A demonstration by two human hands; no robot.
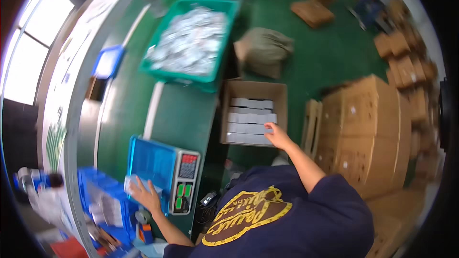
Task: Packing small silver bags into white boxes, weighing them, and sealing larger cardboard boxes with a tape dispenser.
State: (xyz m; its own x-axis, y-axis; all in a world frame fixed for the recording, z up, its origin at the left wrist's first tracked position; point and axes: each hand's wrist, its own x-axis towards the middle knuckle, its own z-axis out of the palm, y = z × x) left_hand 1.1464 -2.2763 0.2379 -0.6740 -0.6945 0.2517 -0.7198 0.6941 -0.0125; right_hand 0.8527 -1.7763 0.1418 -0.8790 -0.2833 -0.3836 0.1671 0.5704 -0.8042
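Scale (188,180), white box (128,184) atop, left hand (145,195) spread wide, carton (256,87) of white packs (247,117) right of scale, right hand (278,135), grip unclear, green bin (181,78) of silvery packets (191,40) beyond.

The scale tray (149,158) is blue, the small boxes (239,127) white, the carton (256,88) brown.

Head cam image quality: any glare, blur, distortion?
Head view, upper left: window blown out. Head view, top: whitish contents of the green bin smeared. Head view, rim: grey rail bowed, corners black. Head view, lower half: right hand and left hand show readable outlines.
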